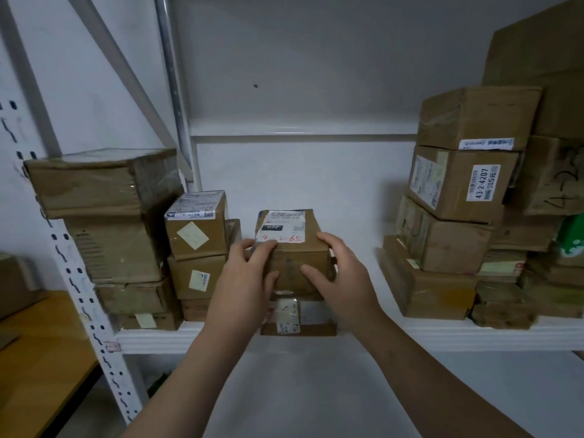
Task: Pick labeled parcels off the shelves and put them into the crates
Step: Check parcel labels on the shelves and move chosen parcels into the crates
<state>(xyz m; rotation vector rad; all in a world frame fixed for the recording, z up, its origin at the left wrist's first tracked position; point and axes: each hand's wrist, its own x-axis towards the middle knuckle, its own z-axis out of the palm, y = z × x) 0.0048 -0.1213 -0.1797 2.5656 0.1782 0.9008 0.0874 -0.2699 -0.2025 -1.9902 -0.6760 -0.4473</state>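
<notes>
A small brown cardboard parcel point(292, 245) with a white label and red handwriting on top stands in the middle of the white shelf point(316, 172), stacked on a flatter labelled parcel point(298, 324). My left hand point(246, 276) grips its left front corner, fingers on the top edge. My right hand point(339, 273) holds its right side, thumb on the front face. No crate is in view.
Stacks of brown parcels stand left point(104, 229) and centre-left point(197, 248) on the shelf, and a taller pile fills the right side point(458, 216). A perforated white upright point(91, 314) rises at the left. A wooden table point(34, 358) lies beyond it.
</notes>
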